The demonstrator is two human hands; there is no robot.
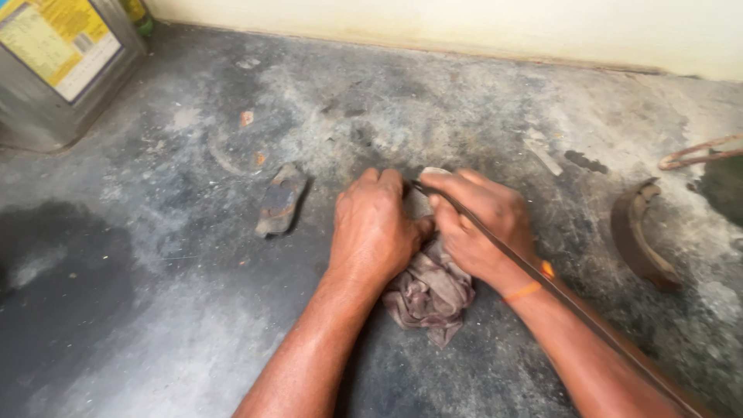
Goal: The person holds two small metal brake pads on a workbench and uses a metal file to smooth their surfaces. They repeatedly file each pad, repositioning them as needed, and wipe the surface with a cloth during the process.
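Head view is showing two bare hands working close together at the centre of the frame, low over a stained grey concrete floor (193, 325). The left hand (375, 228) is curling knuckles-up and pressing down on a crumpled, dirty brownish rag (429, 294), its fingers bending over a small pale part (422, 203) that is peeking out between the two hands; whether it is actually gripping that part is hidden by the knuckles. The right hand (480, 228) is lying just beside the left, clenching around a long, thin, dark blade-like strip (573, 306) that is running from between the hands along the right forearm toward the lower right corner. An orange thread (530, 288) is circling the right wrist. A worn brake pad (279, 200) is lying on the floor left of the hands, apart from them. A curved, rusty brake shoe (638, 236) is lying at the right, with a bent rusty rod (700, 151) near the right edge. A square metal tin with a yellow label (58, 66) is standing in the upper left corner, and a pale wall (464, 23) is running along the top.
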